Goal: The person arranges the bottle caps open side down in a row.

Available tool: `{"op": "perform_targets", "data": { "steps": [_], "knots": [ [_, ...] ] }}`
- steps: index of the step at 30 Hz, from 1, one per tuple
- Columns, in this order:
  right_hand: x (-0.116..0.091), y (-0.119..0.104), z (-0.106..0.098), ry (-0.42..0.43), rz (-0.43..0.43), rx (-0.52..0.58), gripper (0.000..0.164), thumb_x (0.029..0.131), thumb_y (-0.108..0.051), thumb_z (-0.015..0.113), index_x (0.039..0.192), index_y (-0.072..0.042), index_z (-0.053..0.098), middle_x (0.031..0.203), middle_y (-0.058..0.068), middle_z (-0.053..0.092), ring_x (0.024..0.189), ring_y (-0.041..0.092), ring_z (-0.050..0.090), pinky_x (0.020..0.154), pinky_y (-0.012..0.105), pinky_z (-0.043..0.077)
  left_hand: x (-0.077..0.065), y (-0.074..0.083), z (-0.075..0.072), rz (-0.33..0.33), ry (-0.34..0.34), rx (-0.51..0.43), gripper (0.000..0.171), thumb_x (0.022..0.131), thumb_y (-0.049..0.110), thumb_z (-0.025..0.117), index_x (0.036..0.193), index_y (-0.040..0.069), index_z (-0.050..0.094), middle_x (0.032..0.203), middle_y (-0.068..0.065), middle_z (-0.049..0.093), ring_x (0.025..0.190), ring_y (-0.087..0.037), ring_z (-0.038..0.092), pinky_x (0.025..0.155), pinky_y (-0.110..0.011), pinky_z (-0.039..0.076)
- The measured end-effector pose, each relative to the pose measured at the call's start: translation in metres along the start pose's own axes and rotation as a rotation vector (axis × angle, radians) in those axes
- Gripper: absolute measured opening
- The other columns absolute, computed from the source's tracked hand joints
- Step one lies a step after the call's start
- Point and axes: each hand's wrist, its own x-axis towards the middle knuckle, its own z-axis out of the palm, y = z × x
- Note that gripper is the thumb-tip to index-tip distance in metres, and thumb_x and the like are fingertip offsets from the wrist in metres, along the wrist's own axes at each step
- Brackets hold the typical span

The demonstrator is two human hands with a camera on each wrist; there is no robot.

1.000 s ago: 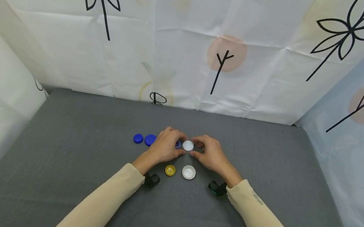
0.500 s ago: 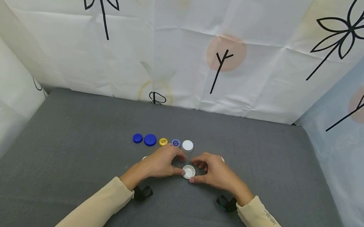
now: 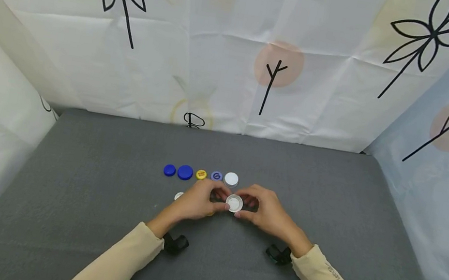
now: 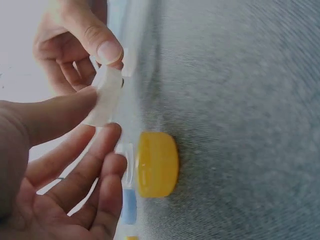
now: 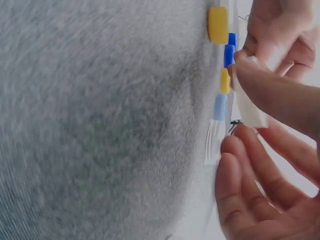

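A white bottle cap (image 3: 234, 203), hollow side up, is held between both hands above the table. My left hand (image 3: 202, 200) pinches its left side, and my right hand (image 3: 265, 210) pinches the right. In the left wrist view the cap (image 4: 107, 97) is seen edge-on, tilted, between the two thumbs and fingers. Beneath the left hand a yellow cap (image 4: 158, 165) stands on the cloth; the hand hides most of it from the head view. Just beyond the fingers, a white cap (image 3: 231, 179) lies top up at the right end of a row.
Leftward along that row come a lilac cap (image 3: 216, 176) with a dark mark, a small yellow cap (image 3: 201, 174), a larger blue cap (image 3: 185, 172) and a smaller blue cap (image 3: 169, 170). Another white cap (image 3: 178, 195) peeks out behind the left hand. Grey cloth (image 3: 331, 191) covers the table.
Both hands have left the white cap at the row's end and come back toward me. They have taken hold of the hollow-side-up white cap and raised it from the cloth.
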Motion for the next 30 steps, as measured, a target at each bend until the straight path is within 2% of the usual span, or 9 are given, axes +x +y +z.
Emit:
{"op": "perform_targets", "data": {
  "steps": [3,5,10,15,18,23,26,30],
  "knots": [
    [0.0,-0.002,0.0,0.052,-0.003,0.038,0.044,0.076,-0.008,0.09,0.117,-0.009,0.073,0.099,-0.001,0.067,0.086,0.022,0.064,0.076,0.036,0.056,0.0,-0.001,-0.005,-0.028,0.018,-0.154,0.017,0.092,0.01,0.076,0.107,0.002,0.073,0.094,-0.003,0.071,0.084,-0.013,0.066,0.074,-0.028,0.055],
    [0.001,-0.003,0.001,0.071,-0.006,0.068,0.045,0.077,-0.008,0.089,0.119,-0.01,0.072,0.101,-0.001,0.067,0.087,0.021,0.064,0.076,0.037,0.056,-0.001,-0.002,-0.009,-0.019,0.036,-0.223,0.017,0.094,0.008,0.074,0.108,-0.001,0.073,0.094,-0.007,0.071,0.084,-0.015,0.067,0.075,-0.029,0.056],
    [0.003,-0.004,0.0,0.094,0.005,0.183,0.04,0.083,-0.007,0.084,0.121,-0.006,0.071,0.1,0.003,0.068,0.085,0.02,0.065,0.074,0.036,0.057,-0.001,-0.001,-0.012,0.004,0.09,-0.32,0.017,0.093,0.003,0.073,0.108,-0.005,0.074,0.095,-0.012,0.073,0.084,-0.02,0.071,0.075,-0.03,0.058],
    [0.006,-0.006,-0.002,0.117,0.042,0.319,0.028,0.09,0.0,0.075,0.118,0.001,0.071,0.102,0.011,0.07,0.086,0.02,0.066,0.075,0.03,0.056,-0.001,0.0,-0.013,-0.006,0.119,-0.385,0.016,0.093,0.001,0.073,0.108,-0.005,0.074,0.099,-0.014,0.073,0.089,-0.025,0.073,0.075,-0.03,0.059],
    [0.006,-0.007,-0.003,0.154,0.035,0.354,0.025,0.09,0.001,0.075,0.115,0.002,0.072,0.103,0.013,0.07,0.086,0.02,0.067,0.076,0.03,0.057,-0.001,0.0,-0.014,-0.026,0.106,-0.436,0.017,0.096,0.003,0.07,0.111,-0.005,0.072,0.103,-0.02,0.072,0.093,-0.033,0.072,0.079,-0.036,0.06],
    [0.007,-0.008,-0.003,0.204,-0.038,0.373,0.024,0.089,0.006,0.075,0.112,0.001,0.073,0.103,0.013,0.068,0.088,0.021,0.066,0.079,0.033,0.058,-0.001,0.0,-0.015,-0.071,0.055,-0.509,0.021,0.099,0.008,0.067,0.114,-0.007,0.07,0.105,-0.028,0.07,0.097,-0.042,0.07,0.085,-0.048,0.058],
    [0.007,-0.008,-0.003,0.209,-0.082,0.383,0.025,0.087,0.009,0.074,0.111,0.001,0.073,0.105,0.014,0.068,0.091,0.022,0.066,0.082,0.035,0.058,-0.002,0.0,-0.017,-0.088,0.038,-0.523,0.023,0.098,0.01,0.07,0.115,-0.005,0.07,0.106,-0.023,0.071,0.1,-0.041,0.07,0.087,-0.049,0.057],
    [0.006,-0.007,-0.003,0.207,-0.113,0.398,0.025,0.085,0.011,0.075,0.109,0.004,0.073,0.105,0.017,0.066,0.095,0.023,0.066,0.086,0.037,0.057,-0.003,0.001,-0.019,-0.082,0.022,-0.518,0.027,0.095,0.01,0.073,0.118,-0.003,0.07,0.109,-0.015,0.072,0.102,-0.031,0.071,0.087,-0.044,0.058]
  ]
}}
